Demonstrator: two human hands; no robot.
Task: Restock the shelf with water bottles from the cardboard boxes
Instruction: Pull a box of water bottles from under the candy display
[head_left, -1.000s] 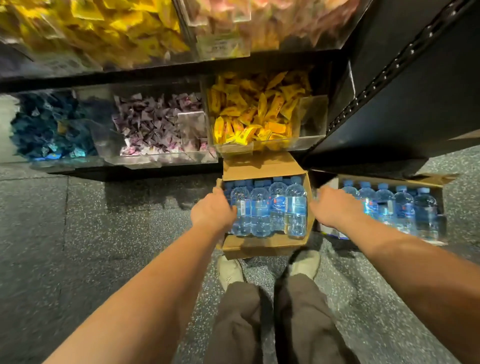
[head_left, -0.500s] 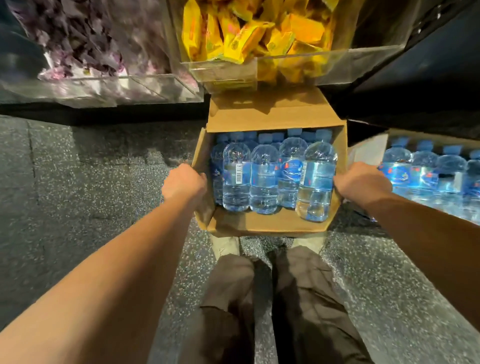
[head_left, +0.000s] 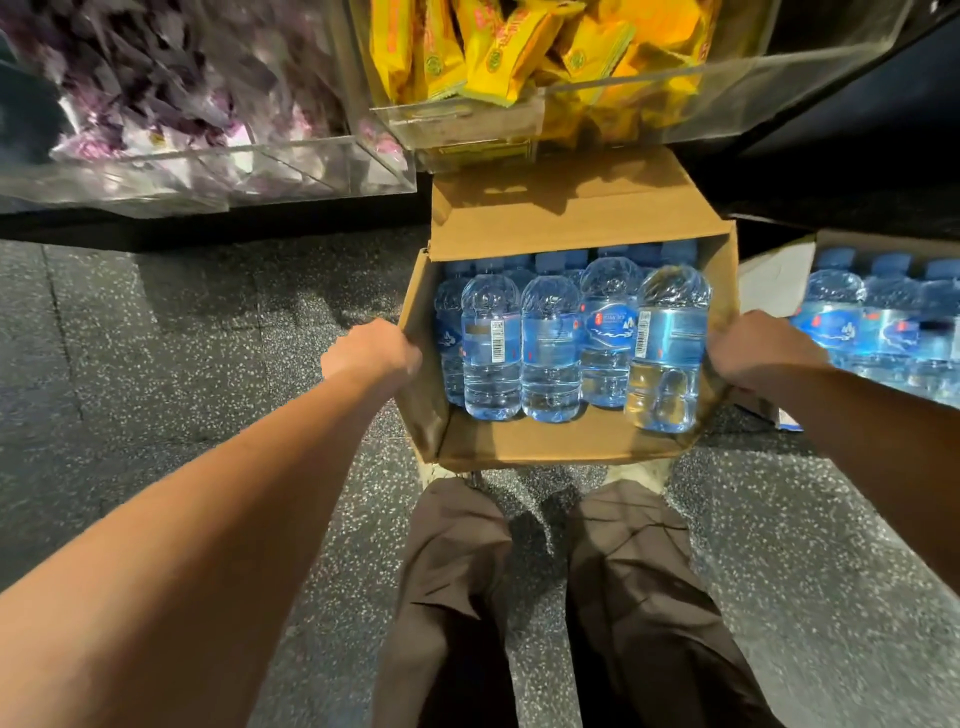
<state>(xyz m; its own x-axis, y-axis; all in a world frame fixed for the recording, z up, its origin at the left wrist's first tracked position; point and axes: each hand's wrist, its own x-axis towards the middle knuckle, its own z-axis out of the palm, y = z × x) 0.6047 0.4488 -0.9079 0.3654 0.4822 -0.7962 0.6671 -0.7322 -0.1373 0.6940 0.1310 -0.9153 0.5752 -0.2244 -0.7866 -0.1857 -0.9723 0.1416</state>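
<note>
— Where does the cardboard box (head_left: 545, 441) lie?
— In the middle. The water bottles (head_left: 550, 348) stand inside it, toward its far wall. The left hand (head_left: 371, 353) holds its wall at 9 o'clock, the right hand (head_left: 758, 348) at 3 o'clock.
— And around it?
— A bin of packets (head_left: 571, 114) at 12 o'clock, another bin (head_left: 208, 171) at 10 o'clock, a second box (head_left: 774, 275) with bottles beyond the right hand, the person's legs (head_left: 571, 597) at 6 o'clock

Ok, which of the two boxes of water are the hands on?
The brown box in the middle: the left hand and right hand grip its side walls. The box on the right is untouched.
</note>
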